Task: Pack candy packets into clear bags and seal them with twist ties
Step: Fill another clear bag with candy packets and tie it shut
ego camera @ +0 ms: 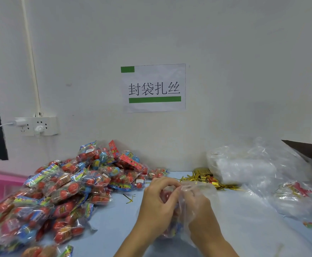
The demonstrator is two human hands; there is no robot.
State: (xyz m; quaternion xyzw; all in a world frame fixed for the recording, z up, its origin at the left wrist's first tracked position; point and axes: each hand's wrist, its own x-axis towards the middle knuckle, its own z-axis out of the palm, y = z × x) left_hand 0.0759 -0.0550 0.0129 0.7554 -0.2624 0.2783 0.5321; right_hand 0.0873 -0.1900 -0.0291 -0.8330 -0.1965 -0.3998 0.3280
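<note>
Clear bag [194, 193] gripped by both hands, left [158, 199] & right [197, 206], mouth held open for candy packet [167, 196] going in; gold ties [205, 178] far right.

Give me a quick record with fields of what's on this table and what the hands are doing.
left hand: grips thin clear plastic bag
right hand: grips same bag
bag contents: red candy, partly hidden
left of hands: heap of red and blue candy packets
behind hands: gold foil twist ties
right: stack of clear bags
surface: pale blue table
</note>
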